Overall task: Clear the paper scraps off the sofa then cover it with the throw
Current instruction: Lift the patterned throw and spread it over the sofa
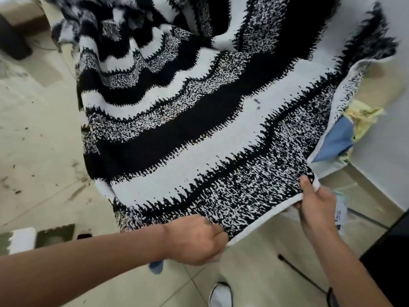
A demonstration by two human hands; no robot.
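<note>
The throw (pixel 199 120) fills the middle of the view, a black-and-white banded blanket spread out and running from the hands up to twelve o'clock, where it bunches into folds and is cut off by the top edge. Its near hem, a white border, sags between the two hands. The left hand (pixel 194 240) is fisted tight on that hem at six o'clock, knuckles up, cloth pinched inside the curl of the fingers. The right hand (pixel 316 202) clamps the corner at four o'clock, thumb (pixel 306 185) pressed on top of the speckled band, fingers tucked under and out of sight.

Edges now: the left side of the throw hangs free over pale tiled floor (pixel 37 134) from eight to ten o'clock, plenty of bare floor there, though it is scuffed with dark flecks. On the right the cloth edge lifts at three o'clock and shows a blue patch (pixel 332 142) and some crumpled yellowish material (pixel 363 116) beneath; whether that is paper or fabric is hard to say. The sofa itself is hidden under the blanket.

A white shoe toe (pixel 221 295) peeks in at six o'clock. A thin dark rod (pixel 298 273) lies on the tiles at five o'clock. Something pale sits behind the right hand, too blurred to name.
</note>
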